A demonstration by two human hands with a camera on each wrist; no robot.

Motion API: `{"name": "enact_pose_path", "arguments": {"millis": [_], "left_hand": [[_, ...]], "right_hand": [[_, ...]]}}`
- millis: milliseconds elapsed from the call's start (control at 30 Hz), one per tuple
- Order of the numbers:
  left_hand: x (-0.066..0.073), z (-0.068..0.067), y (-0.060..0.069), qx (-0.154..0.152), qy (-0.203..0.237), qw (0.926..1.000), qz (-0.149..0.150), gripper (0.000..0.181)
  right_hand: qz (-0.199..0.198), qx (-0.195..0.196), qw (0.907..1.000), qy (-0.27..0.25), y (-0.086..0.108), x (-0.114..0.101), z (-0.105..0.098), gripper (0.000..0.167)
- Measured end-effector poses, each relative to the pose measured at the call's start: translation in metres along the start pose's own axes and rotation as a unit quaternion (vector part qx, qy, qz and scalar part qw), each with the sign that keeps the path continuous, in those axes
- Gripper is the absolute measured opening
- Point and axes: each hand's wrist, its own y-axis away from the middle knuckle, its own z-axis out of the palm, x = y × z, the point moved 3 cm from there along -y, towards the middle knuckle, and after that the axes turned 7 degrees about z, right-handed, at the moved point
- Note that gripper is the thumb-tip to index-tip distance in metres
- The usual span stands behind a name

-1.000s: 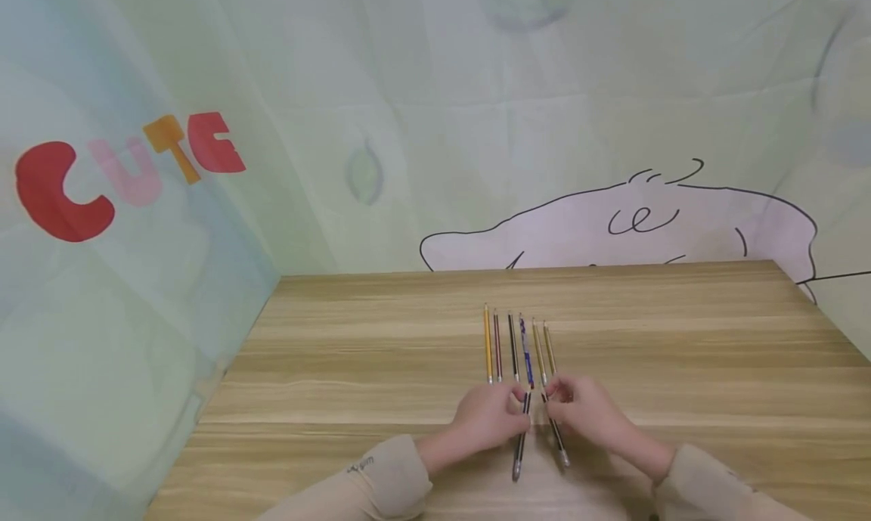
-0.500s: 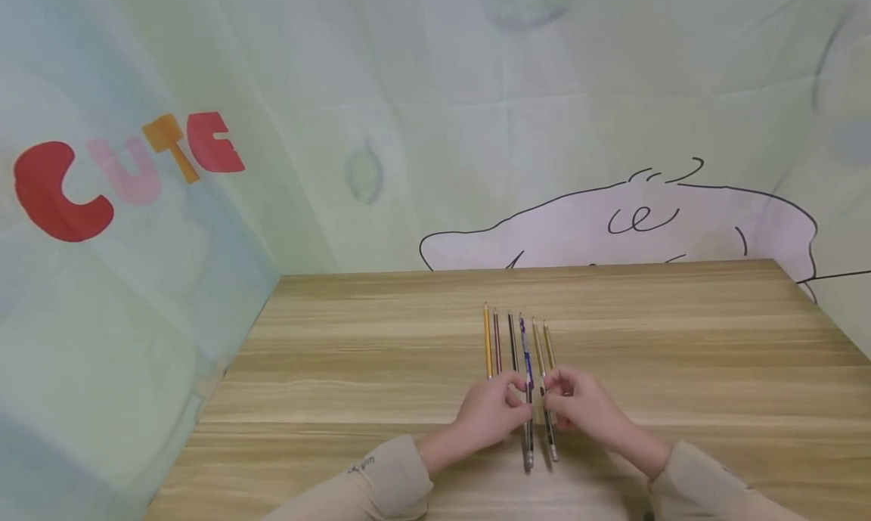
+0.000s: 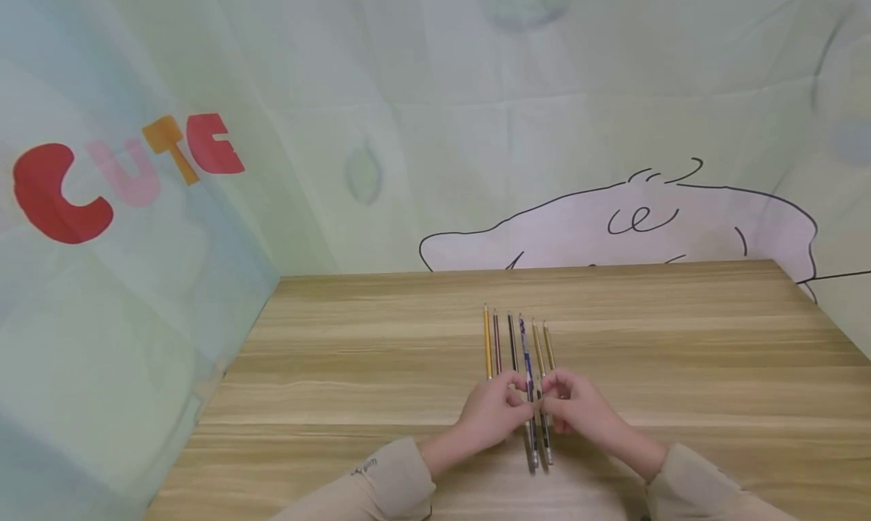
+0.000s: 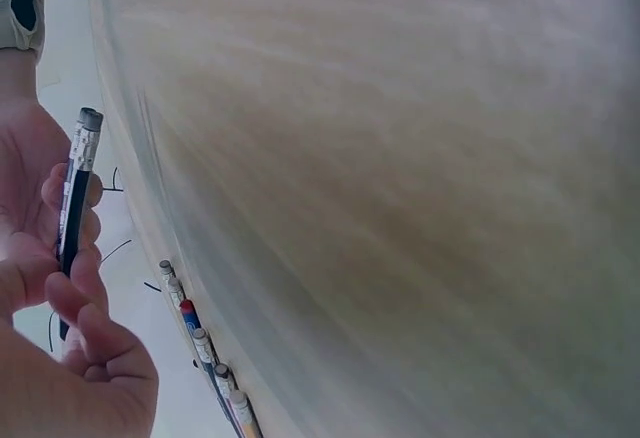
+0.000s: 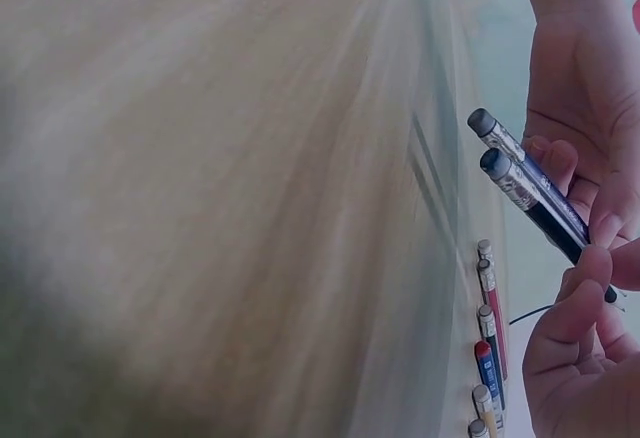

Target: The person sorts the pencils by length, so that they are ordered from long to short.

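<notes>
In the head view my left hand [image 3: 494,415] pinches a dark pencil [image 3: 534,441] between thumb and fingers. My right hand [image 3: 588,414] pinches a second dark pencil [image 3: 546,436] just right of it. Both pencils lie nearly parallel, eraser ends toward me, and the two thumbs almost meet. Seen from the right wrist, the two pencils overlap, showing grey erasers [image 5: 494,164] and silver ferrules. Beyond the hands several pencils lie side by side, including a yellow pencil [image 3: 487,347], a dark red pencil [image 3: 497,345], a black pencil [image 3: 512,343] and a blue patterned pencil [image 3: 525,347].
Two gold-brown pencils, a left one [image 3: 539,345] and a right one [image 3: 550,347], lie at the right end of the row. The wood-grain table [image 3: 354,355] extends to a printed cloth backdrop [image 3: 408,128] behind and on the left.
The eraser end of the left-hand pencil has swung right and the right-hand one left, bringing the two pencils closer and nearly parallel. The row on the table has not moved.
</notes>
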Motion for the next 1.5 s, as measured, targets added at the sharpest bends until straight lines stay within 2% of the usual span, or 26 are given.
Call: {"name": "enact_pose_path", "arguments": {"millis": [1500], "left_hand": [[-0.0026, 0.0023, -0.0032, 0.002, 0.003, 1.0000, -0.006, 0.022]], "right_hand": [[0.015, 0.001, 0.9998, -0.009, -0.0019, 0.0049, -0.0024, 0.026]]}}
